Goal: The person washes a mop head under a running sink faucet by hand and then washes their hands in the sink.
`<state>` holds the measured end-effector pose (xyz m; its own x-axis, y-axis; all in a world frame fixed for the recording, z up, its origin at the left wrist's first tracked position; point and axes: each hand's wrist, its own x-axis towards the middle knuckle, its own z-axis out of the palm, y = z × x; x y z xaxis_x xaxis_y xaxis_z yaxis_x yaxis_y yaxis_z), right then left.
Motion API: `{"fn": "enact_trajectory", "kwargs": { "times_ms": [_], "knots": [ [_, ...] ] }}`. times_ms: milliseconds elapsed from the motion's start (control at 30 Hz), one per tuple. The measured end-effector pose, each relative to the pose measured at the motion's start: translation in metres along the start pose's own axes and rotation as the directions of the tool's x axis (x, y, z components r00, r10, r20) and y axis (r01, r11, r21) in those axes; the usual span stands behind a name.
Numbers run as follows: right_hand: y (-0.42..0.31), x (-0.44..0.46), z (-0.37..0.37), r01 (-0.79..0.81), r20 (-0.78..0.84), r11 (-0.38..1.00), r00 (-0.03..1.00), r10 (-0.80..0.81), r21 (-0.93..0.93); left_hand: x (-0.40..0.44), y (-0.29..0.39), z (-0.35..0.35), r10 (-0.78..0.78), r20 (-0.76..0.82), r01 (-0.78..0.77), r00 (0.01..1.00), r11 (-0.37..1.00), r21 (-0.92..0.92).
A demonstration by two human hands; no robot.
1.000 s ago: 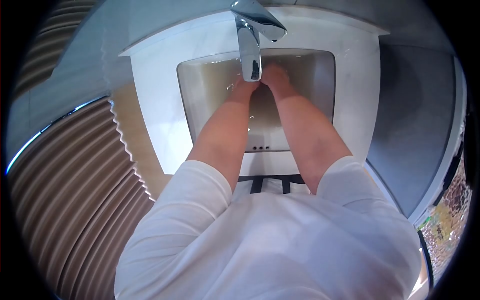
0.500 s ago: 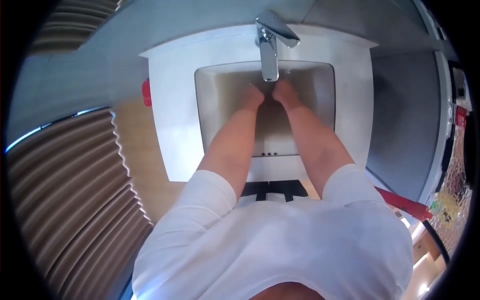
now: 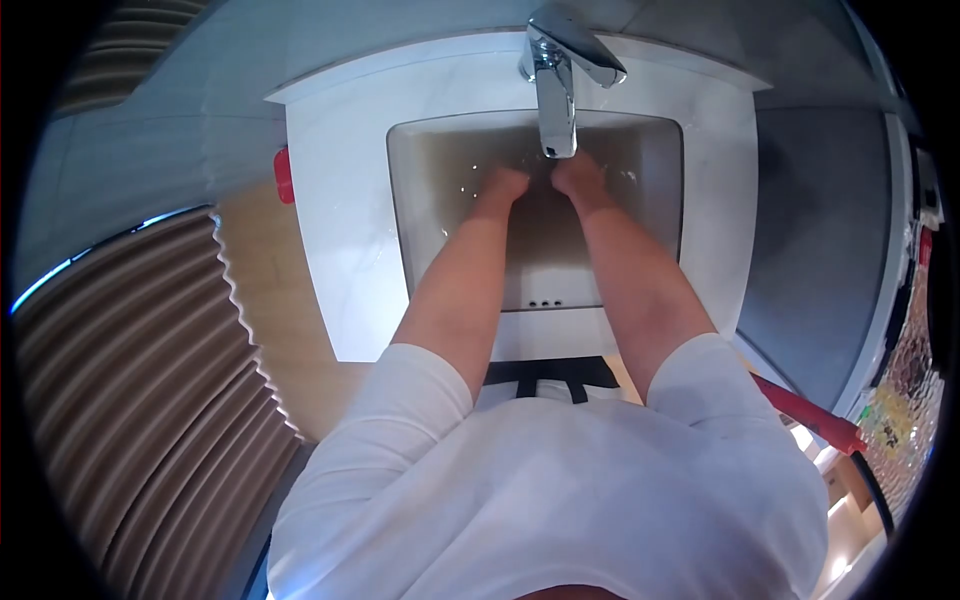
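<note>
A white rectangular sink [image 3: 662,225] holds cloudy greyish-brown water [image 3: 545,235]. Both of my hands are down in it, close together below the spout of the chrome faucet [image 3: 556,100]. My left hand [image 3: 505,184] looks curled, its knuckle side turned toward the other hand. Just across a narrow dark gap is my right hand [image 3: 580,178], curled in a similar way. The murky water hides the fingertips and whatever is between or under the hands. Small bright glints lie on the water around them.
A white countertop [image 3: 345,220] frames the sink. To its left are a red object [image 3: 284,175] and a brown pleated curtain [image 3: 150,400]. A grey panel [image 3: 815,220] stands at the right, with a red tube-like object [image 3: 815,415] lower down.
Both hands stay in the water, shifted slightly against each other. More glints and ripples show on the surface. The view has moved a little.
</note>
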<state>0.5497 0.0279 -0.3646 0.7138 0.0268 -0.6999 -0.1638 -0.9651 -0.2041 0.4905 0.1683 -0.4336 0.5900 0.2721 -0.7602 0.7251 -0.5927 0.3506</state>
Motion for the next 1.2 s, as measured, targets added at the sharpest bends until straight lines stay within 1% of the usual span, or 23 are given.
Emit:
{"fn": "enact_trajectory", "kwargs": {
  "times_ms": [67,133,267,333,367,400,433,467,533,567,633,733,800,833,867,900,933,1000,1033,1067,1133,1167,1200],
  "knots": [
    [0.008,0.017,0.009,-0.008,0.008,1.000,1.000,0.008,-0.013,-0.004,0.003,-0.007,0.006,0.037,-0.006,0.999,1.000,-0.004],
    [0.021,0.037,0.023,0.104,-0.020,0.995,0.994,-0.104,-0.005,-0.008,0.004,-0.009,0.012,0.072,-0.012,0.997,1.000,-0.007],
    [0.026,0.045,0.026,0.106,0.026,0.994,0.994,-0.107,0.039,-0.002,0.003,-0.002,0.018,-0.023,-0.019,1.000,0.998,-0.066],
    [0.028,0.037,0.029,0.139,-0.020,0.983,0.990,-0.138,0.121,0.001,0.002,0.003,0.018,-0.062,-0.024,0.998,0.993,-0.112],
    [0.020,0.026,0.020,0.135,-0.020,0.983,0.991,-0.134,0.121,0.005,0.000,0.003,0.010,-0.014,-0.011,1.000,0.998,-0.055],
    [0.005,0.008,0.002,0.065,0.020,0.996,0.998,-0.066,0.064,0.007,-0.002,0.002,-0.001,0.032,0.001,0.999,1.000,0.003],
    [-0.006,-0.002,-0.007,-0.004,0.056,1.000,0.998,0.004,0.004,0.005,0.000,-0.001,-0.001,0.036,0.001,0.999,1.000,0.005],
    [-0.007,-0.001,-0.002,-0.009,0.056,1.000,0.998,0.008,0.005,0.003,0.001,-0.003,0.001,0.043,-0.002,0.999,0.999,0.033],
    [-0.010,0.006,0.003,-0.012,-0.017,0.998,1.000,0.011,-0.064,0.000,0.006,-0.004,-0.003,0.045,0.001,0.999,0.999,0.046],
    [-0.012,0.011,0.002,-0.008,-0.040,0.996,0.999,0.005,-0.091,0.003,0.004,-0.001,0.041,0.023,-0.044,0.999,0.994,0.100],
    [-0.008,0.014,0.002,-0.038,0.080,0.999,0.996,0.040,-0.031,0.006,-0.003,0.007,0.083,0.019,-0.085,0.996,0.983,0.164],
    [-0.004,0.020,0.008,-0.022,0.058,0.998,0.998,0.018,0.054,0.006,0.000,0.006,0.041,0.062,-0.048,0.997,0.993,0.108],
    [-0.002,0.019,0.007,-0.068,0.001,0.997,0.998,0.068,0.038,-0.001,0.004,-0.002,0.139,0.100,-0.150,0.985,0.982,0.117],
    [0.005,0.018,0.006,0.042,-0.019,0.998,0.999,-0.042,0.042,0.000,0.009,-0.005,0.143,0.097,-0.154,0.985,0.981,0.115],
    [0.017,0.018,0.018,0.152,-0.026,0.987,0.988,-0.151,0.042,0.008,0.002,0.002,0.145,0.110,-0.149,0.983,0.988,0.032],
    [0.038,0.052,0.046,0.235,-0.074,0.968,0.971,-0.229,0.092,0.010,-0.005,0.004,0.144,0.118,-0.139,0.983,0.989,-0.050],
    [0.042,0.053,0.041,0.246,-0.073,0.965,0.968,-0.239,0.096,0.003,-0.006,0.001,0.138,0.108,-0.133,0.985,0.990,-0.047],
    [0.046,0.054,0.030,0.362,0.067,0.932,0.930,-0.360,-0.012,-0.015,0.008,-0.007,0.107,-0.057,-0.105,0.993,0.993,0.045],
    [0.045,0.058,0.034,0.324,0.036,0.942,0.946,-0.322,-0.087,-0.022,0.015,-0.010,0.058,-0.085,-0.058,0.995,0.998,-0.002],
    [0.049,0.051,0.032,0.317,0.034,0.944,0.948,-0.316,-0.086,-0.011,0.010,-0.006,0.063,-0.080,-0.063,0.995,0.998,0.001],
    [0.052,0.037,0.026,0.356,-0.007,0.934,0.934,-0.356,0.031,0.022,-0.004,0.007,0.118,0.194,-0.140,0.974,0.985,0.104],
    [0.051,0.035,0.025,0.370,-0.021,0.926,0.929,-0.369,0.069,0.016,0.001,0.004,0.120,0.194,-0.142,0.974,0.985,0.103],
    [0.039,0.037,0.027,0.282,-0.057,0.958,0.958,-0.279,0.044,0.007,0.007,-0.003,0.242,0.134,-0.265,0.961,0.943,0.202]
  ]
}}
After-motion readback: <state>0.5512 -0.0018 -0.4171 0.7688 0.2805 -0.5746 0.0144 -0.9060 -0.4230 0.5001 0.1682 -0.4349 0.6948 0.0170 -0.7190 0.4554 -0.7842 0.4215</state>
